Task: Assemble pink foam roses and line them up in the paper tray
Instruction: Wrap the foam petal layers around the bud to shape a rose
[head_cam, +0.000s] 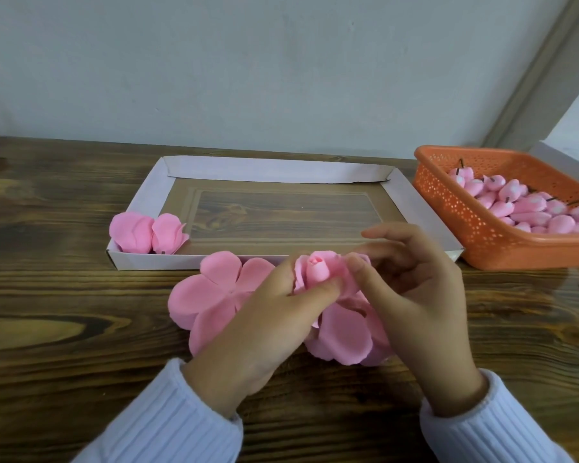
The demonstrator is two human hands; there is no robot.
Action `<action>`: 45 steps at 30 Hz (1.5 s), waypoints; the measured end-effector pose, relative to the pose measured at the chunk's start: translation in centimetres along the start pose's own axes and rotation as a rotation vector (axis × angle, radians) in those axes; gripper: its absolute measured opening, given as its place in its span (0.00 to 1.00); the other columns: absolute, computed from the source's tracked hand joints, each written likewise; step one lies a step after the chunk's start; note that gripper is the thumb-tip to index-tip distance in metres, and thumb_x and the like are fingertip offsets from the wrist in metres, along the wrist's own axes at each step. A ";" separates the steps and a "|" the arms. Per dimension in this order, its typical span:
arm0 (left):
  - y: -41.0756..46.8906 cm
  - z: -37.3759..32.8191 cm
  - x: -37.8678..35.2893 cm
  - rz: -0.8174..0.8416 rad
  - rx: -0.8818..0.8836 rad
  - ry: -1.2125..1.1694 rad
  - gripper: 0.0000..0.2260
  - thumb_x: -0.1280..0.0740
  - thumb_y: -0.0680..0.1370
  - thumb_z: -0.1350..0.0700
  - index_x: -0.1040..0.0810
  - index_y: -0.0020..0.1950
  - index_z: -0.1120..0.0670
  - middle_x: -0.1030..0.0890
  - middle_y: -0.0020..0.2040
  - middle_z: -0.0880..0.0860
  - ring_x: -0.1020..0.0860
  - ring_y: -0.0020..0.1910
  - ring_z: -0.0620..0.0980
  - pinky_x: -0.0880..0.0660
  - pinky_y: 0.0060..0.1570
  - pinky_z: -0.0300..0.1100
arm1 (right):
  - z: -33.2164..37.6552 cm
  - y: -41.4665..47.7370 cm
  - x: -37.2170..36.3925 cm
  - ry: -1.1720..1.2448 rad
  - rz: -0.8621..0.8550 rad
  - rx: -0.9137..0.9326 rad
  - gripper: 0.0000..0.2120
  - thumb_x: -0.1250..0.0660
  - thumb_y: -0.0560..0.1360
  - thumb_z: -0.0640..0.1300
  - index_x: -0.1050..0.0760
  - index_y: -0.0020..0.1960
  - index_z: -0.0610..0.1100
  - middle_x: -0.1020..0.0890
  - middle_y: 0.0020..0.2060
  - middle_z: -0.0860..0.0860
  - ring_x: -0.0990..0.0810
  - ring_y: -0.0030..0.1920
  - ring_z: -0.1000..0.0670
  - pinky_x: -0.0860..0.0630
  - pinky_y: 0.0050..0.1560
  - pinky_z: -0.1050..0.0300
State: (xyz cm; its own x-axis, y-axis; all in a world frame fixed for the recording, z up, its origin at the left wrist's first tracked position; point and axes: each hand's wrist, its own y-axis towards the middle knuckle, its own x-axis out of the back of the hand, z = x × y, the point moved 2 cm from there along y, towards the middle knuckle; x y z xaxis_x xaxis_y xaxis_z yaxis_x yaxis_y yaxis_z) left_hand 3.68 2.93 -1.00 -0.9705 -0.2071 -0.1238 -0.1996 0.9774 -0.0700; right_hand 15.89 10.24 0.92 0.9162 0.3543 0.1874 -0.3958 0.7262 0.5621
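Desk (47, 279) holds the paper tray (268, 170), pink foam roses (147, 232) in its near-left corner; orange basket (465, 222) of buds (528, 208) is cropped at right. Petal sheets (201, 292) lie half hidden under left hand (268, 319) and right hand (415, 295), both pinching a rosebud (316, 274) before the tray.

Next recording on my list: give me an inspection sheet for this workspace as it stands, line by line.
Surface: wooden table, dark grain.
Job's things: paper tray holds two finished roses in its near-left corner; half-built rose is held in both hands; flat petal pieces lie on the table under the hands; orange basket at right holds many rose buds.
Clutter: white box, partly in view behind the basket.
Grippers: left hand pinches the half-built rose; right hand holds its petals from the other side.
Cables: nothing seen.
Surroundings: pale wall behind the table.
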 end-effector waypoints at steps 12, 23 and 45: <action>-0.3 -0.1 -0.3 0.142 0.057 -0.173 0.13 0.37 0.80 0.57 0.23 0.63 0.56 0.16 0.55 0.53 0.19 0.58 0.47 0.21 0.57 0.49 | 0.0 -0.1 0.0 -0.169 -0.044 -0.010 0.14 0.26 0.68 0.43 0.25 0.51 0.52 0.16 0.41 0.60 0.16 0.42 0.57 0.19 0.42 0.58; -0.2 -0.6 -0.4 0.322 0.152 -0.503 0.15 0.36 0.79 0.52 0.19 0.57 0.62 0.22 0.48 0.60 0.22 0.51 0.50 0.24 0.55 0.41 | -0.7 0.1 0.2 -0.204 -0.029 -0.093 0.14 0.26 0.66 0.46 0.25 0.49 0.55 0.16 0.36 0.59 0.17 0.39 0.54 0.21 0.42 0.51; 0.3 0.1 0.2 0.130 0.245 -0.590 0.15 0.33 0.69 0.67 0.24 0.54 0.69 0.20 0.40 0.60 0.21 0.41 0.51 0.27 0.53 0.45 | 0.1 0.3 0.9 -0.138 0.091 0.193 0.05 0.34 0.73 0.46 0.23 0.48 0.47 0.20 0.44 0.56 0.22 0.45 0.52 0.26 0.43 0.52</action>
State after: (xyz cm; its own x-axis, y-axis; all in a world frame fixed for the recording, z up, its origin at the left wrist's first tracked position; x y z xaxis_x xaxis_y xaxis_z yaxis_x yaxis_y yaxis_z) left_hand 3.46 3.20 -1.12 -0.7332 -0.1449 -0.6644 0.0191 0.9723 -0.2330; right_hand 16.64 10.69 1.35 0.8825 0.3194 0.3453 -0.4698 0.5645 0.6787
